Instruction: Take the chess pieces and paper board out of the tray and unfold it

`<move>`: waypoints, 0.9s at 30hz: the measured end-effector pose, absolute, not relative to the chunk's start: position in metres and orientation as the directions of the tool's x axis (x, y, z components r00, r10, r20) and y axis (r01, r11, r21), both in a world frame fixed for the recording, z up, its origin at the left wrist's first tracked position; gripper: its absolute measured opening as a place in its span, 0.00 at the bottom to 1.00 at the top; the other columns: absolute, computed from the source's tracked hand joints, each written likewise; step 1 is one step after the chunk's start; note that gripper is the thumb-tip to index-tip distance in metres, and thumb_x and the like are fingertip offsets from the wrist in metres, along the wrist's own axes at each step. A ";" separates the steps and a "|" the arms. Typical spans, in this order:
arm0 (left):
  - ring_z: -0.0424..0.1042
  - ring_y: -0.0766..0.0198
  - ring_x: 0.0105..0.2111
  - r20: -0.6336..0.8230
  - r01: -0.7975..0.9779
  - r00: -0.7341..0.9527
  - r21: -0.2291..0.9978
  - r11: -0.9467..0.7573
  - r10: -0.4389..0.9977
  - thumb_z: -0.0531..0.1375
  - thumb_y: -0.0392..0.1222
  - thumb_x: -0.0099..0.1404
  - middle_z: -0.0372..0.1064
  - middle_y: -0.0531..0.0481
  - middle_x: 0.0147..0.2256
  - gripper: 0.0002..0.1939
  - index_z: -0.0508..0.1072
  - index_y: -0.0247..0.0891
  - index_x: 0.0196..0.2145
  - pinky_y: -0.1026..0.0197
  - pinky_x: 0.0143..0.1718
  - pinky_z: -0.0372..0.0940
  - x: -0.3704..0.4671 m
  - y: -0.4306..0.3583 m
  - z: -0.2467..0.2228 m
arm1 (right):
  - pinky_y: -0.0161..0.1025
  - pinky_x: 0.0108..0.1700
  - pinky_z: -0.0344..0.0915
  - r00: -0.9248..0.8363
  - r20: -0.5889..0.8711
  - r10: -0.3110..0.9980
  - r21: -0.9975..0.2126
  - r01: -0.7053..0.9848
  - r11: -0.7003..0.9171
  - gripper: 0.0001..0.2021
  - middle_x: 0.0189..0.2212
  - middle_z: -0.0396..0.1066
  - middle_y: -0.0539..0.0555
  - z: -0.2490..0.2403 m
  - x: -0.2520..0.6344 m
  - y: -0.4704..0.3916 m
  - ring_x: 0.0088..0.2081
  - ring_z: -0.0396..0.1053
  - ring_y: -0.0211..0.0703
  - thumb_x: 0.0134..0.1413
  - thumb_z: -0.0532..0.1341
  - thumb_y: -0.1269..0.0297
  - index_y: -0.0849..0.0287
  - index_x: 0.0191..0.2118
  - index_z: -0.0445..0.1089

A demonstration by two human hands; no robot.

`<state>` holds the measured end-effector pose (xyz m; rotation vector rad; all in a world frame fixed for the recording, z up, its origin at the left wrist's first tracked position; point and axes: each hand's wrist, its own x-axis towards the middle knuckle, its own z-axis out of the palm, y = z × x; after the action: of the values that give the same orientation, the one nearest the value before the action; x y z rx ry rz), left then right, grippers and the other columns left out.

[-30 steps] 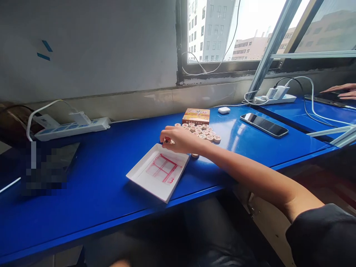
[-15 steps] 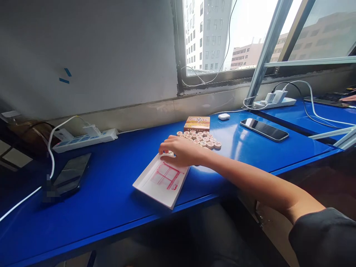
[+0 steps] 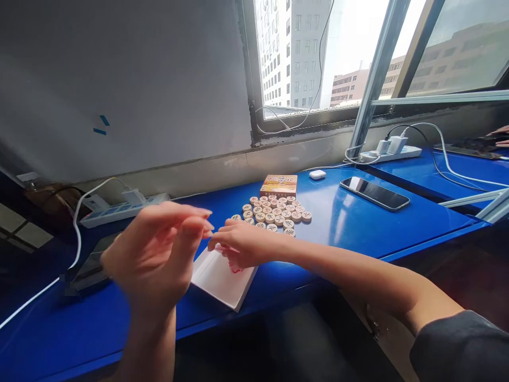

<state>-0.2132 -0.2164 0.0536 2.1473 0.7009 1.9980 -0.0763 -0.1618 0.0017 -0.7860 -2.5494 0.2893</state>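
My right hand point(image 3: 248, 243) is over the shallow white box part point(image 3: 220, 284), its fingers curled on a clear thing with red printing point(image 3: 234, 262) that looks like a thin sheet or bag. Behind that hand, several round wooden pieces with red or dark characters point(image 3: 278, 211) lie in a group on the blue table. My left hand point(image 3: 155, 249) is raised at the left, nearer the camera, thumb and fingertips close together. Whether anything sits between those fingertips is too small to tell.
Behind the pieces stands a printed box point(image 3: 279, 185). A white case point(image 3: 317, 174) and a phone point(image 3: 374, 193) lie at right. Power strips point(image 3: 392, 153) with cables are at both sides. A dark phone point(image 3: 93, 265) lies left. Another person's hand point(image 3: 500, 135) shows far right.
My left hand has come into view at the left. My right hand has moved down and slightly left, and the red-printed thing, flat in the box part before, is now bunched at its fingers.
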 end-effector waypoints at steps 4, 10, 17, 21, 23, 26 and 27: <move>0.66 0.69 0.23 0.754 0.256 0.157 0.593 -0.764 0.638 0.58 0.46 0.65 0.67 0.54 0.24 0.10 0.73 0.37 0.35 0.66 0.28 0.63 -0.210 -0.140 0.059 | 0.35 0.38 0.61 -0.327 0.642 0.694 -0.579 0.386 0.718 0.09 0.30 0.68 0.50 0.013 -0.057 -0.147 0.35 0.63 0.37 0.57 0.56 0.68 0.60 0.42 0.69; 0.69 0.54 0.44 0.357 0.175 0.436 0.867 -0.467 0.826 0.52 0.68 0.61 0.69 0.42 0.46 0.34 0.66 0.37 0.53 0.60 0.37 0.66 -0.208 -0.093 0.017 | 0.32 0.28 0.61 -0.120 0.468 0.876 -0.878 -0.176 0.445 0.16 0.28 0.65 0.46 0.018 -0.031 -0.129 0.27 0.64 0.34 0.45 0.61 0.64 0.58 0.43 0.65; 0.69 0.62 0.32 0.267 0.062 0.477 0.940 -0.336 0.837 0.65 0.56 0.56 0.70 0.48 0.32 0.19 0.71 0.35 0.33 0.61 0.38 0.63 -0.215 -0.099 -0.005 | 0.33 0.28 0.63 -0.134 0.324 0.937 -0.883 -0.398 0.248 0.17 0.29 0.68 0.48 0.011 -0.036 -0.126 0.27 0.65 0.35 0.37 0.60 0.69 0.59 0.39 0.66; 0.67 0.65 0.28 0.271 0.040 0.362 0.951 -0.305 0.892 0.67 0.54 0.52 0.69 0.50 0.28 0.18 0.71 0.35 0.29 0.62 0.35 0.62 -0.217 -0.095 -0.001 | 0.34 0.31 0.63 -0.103 0.263 0.959 -0.929 -0.296 0.223 0.11 0.31 0.67 0.50 0.006 -0.039 -0.124 0.30 0.64 0.36 0.47 0.60 0.58 0.60 0.36 0.66; 0.67 0.65 0.27 0.261 0.048 0.324 0.955 -0.292 0.909 0.68 0.54 0.50 0.70 0.50 0.28 0.20 0.73 0.34 0.30 0.63 0.33 0.62 -0.217 -0.094 0.000 | 0.34 0.32 0.63 -0.111 0.289 0.951 -0.941 -0.217 0.261 0.16 0.32 0.67 0.50 0.005 -0.039 -0.125 0.32 0.65 0.36 0.51 0.58 0.50 0.60 0.35 0.66; 0.67 0.65 0.28 0.239 0.061 0.273 0.963 -0.264 0.932 0.70 0.54 0.46 0.72 0.48 0.29 0.22 0.74 0.33 0.31 0.64 0.31 0.62 -0.218 -0.094 0.001 | 0.32 0.31 0.62 -0.086 0.320 0.944 -0.945 -0.101 0.311 0.19 0.33 0.68 0.51 0.004 -0.039 -0.126 0.33 0.65 0.36 0.53 0.57 0.46 0.60 0.38 0.66; 0.68 0.64 0.29 0.235 0.066 0.261 0.963 -0.260 0.936 0.70 0.55 0.46 0.73 0.47 0.30 0.23 0.75 0.33 0.32 0.64 0.31 0.62 -0.218 -0.094 0.001 | 0.32 0.30 0.61 -0.067 0.327 0.943 -0.944 -0.068 0.323 0.19 0.33 0.68 0.51 0.004 -0.040 -0.127 0.33 0.65 0.36 0.52 0.58 0.47 0.60 0.40 0.66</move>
<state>-0.2178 -0.0937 0.0014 1.5765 0.9571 1.1446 -0.0396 -0.1269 0.0040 -0.8848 -1.3621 1.0411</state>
